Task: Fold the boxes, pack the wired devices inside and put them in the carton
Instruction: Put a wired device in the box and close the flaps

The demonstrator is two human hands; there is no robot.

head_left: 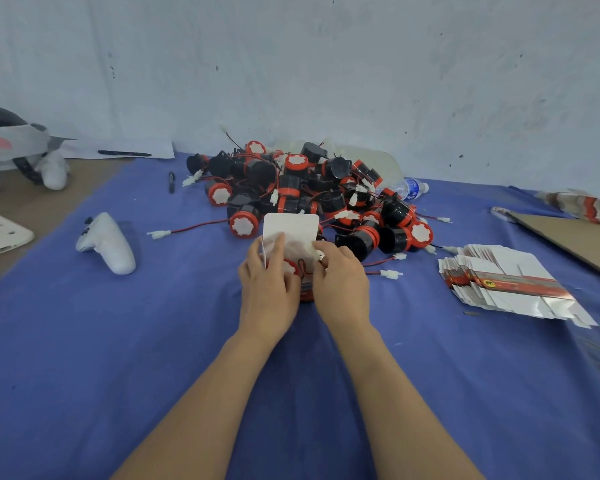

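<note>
Blue cloth (84,341), device pile (309,188) upper centre, flat boxes (506,282) right; mid-frame left hand (269,289) and right hand (342,285), fingers curled round box (290,226), tuck wired device (289,266) in: packing step, next probably push wire down, close flap.

Small-scale packing workshop: work surface under a blue cloth (84,341), bulk heap of black-and-red wired devices (309,192) at centre, stacked flat box blanks (506,282) at right — bare scuffed wall (326,64) behind.
</note>
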